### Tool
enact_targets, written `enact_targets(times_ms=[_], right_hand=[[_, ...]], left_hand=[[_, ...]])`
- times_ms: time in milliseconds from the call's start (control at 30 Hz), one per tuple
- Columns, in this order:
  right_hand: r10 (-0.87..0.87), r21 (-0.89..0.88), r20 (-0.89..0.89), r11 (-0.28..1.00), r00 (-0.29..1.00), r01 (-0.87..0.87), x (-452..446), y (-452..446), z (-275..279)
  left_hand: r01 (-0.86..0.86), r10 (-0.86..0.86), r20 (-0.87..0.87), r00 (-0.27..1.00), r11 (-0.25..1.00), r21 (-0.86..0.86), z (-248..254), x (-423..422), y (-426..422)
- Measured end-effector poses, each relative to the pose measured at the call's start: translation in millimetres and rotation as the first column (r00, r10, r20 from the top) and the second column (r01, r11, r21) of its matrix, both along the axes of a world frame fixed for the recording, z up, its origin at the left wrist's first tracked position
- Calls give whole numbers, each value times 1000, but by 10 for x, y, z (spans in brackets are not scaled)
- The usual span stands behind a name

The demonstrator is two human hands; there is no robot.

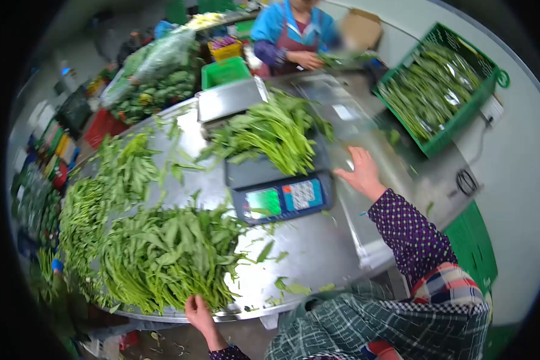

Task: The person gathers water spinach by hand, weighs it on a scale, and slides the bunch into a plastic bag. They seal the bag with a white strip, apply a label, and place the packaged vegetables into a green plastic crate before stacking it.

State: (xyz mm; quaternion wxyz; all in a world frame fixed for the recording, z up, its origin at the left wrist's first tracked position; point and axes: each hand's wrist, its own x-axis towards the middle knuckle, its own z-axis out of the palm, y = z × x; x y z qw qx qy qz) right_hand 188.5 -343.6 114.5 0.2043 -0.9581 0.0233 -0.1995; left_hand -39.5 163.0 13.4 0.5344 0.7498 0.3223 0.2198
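Observation:
My left hand (199,313) is at the table's front edge, by the stem ends of a large pile of leafy greens (171,252). Its fingers are loosely bent and slightly apart, with nothing visible in them. My right hand (364,173) hovers open, fingers spread, just right of a digital scale (285,201) and over clear plastic bags (366,222). A bunch of leafy greens (276,132) lies on the scale, pale stems towards me. The scale's display is lit green, but its digits are unreadable.
A metal table (306,252) carries more loose greens (87,219) on the left and scattered leaves. Behind the scale is a metal tray (231,102). A green crate (429,144) of bagged greens stands at right. Across the table, a co-worker (294,36) handles greens.

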Motion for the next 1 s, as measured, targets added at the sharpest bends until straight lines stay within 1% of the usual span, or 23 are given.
enact_targets(times_ms=[33, 67, 100, 167, 200, 267, 300, 400, 433, 467, 500, 533, 567, 600, 633, 700, 733, 767, 833, 900, 933, 967, 1000], right_hand=[[-65, -284, 65, 955, 996, 81, -155, -245, -249], [-187, -257, -197, 957, 962, 133, -347, -367, -415], [-173, -270, -222, 957, 960, 109, -507, -439, -599], [-185, -252, -328, 962, 926, 102, -654, -546, -751], [-196, -221, -413, 969, 890, 112, -667, -551, -790], [-118, -356, -231, 934, 966, 29, -558, -974, -1456], [-92, -343, -241, 939, 966, 4, -563, -909, -1420], [0, -278, -317, 956, 949, -93, -676, -733, -707], [55, -230, -443, 958, 895, -173, -755, -584, -442], [109, -170, -559, 955, 822, -243, -810, -477, -256], [114, -167, -560, 955, 821, -246, -797, -440, -129], [218, 131, -667, 976, 712, -176, -740, -419, -19], [350, 402, -723, 914, 596, -50, -676, -417, 32], [383, 493, -666, 870, 641, -8, -591, -435, -1], [377, 492, -657, 871, 653, -9, -459, -432, 66], [456, 674, -500, 739, 736, -1, -59, -380, 315], [454, 702, -422, 712, 784, -35, 200, -369, 405], [452, 726, -341, 684, 825, -75, 489, -347, 478], [401, 667, -438, 745, 805, -8, 1005, -217, 606], [439, 646, -515, 763, 736, -3, 1569, -118, 306], [473, 620, -562, 784, 679, -32, 1695, -1, 301], [503, 613, -643, 790, 578, -6, 1870, 72, 147], [503, 606, -647, 796, 574, -14, 1837, 210, 255]], left_hand=[[-65, 68, 3, 998, 947, 315, 48, -46, -71], [-83, 95, -24, 995, 947, 310, 142, -105, -114], [-52, 83, -71, 994, 934, 354, 71, -151, -107], [-106, 100, 43, 994, 790, 604, 413, -76, -320], [-84, 69, 48, 996, 838, 539, 581, 7, -465], [-32, 0, 71, 997, 887, 461, 803, 246, -712], [-1, -42, 86, 995, 894, 449, 818, 359, -800], [164, -210, 126, 970, 939, 303, 703, 718, -1050], [218, -255, 156, 954, 951, 219, 689, 811, -1166], [272, -291, 109, 950, 948, 166, 716, 904, -1273], [293, -296, 92, 951, 955, 39, 671, 1004, -1352], [327, -325, 62, 944, 944, -33, 663, 1098, -1404], [357, -355, 36, 934, 928, -107, 671, 1187, -1454], [379, -374, 58, 926, 918, -120, 712, 1300, -1517], [386, -380, 71, 922, 915, -116, 794, 1450, -1569], [475, -490, -88, 867, 868, -144, 1006, 1801, -1708], [541, -549, -73, 833, 835, -102, 1068, 2038, -1777], [586, -608, -84, 790, 788, -188, 1063, 2311, -1799], [599, -654, -42, 755, 714, -362, 1175, 2814, -1930], [592, -661, -117, 741, 725, -351, 1062, 3276, -2044], [579, -670, -138, 729, 712, -397, 1076, 3410, -2123], [575, -697, -113, 708, 662, -482, 999, 3539, -2168], [567, -689, -86, 719, 654, -501, 967, 3617, -2233]])
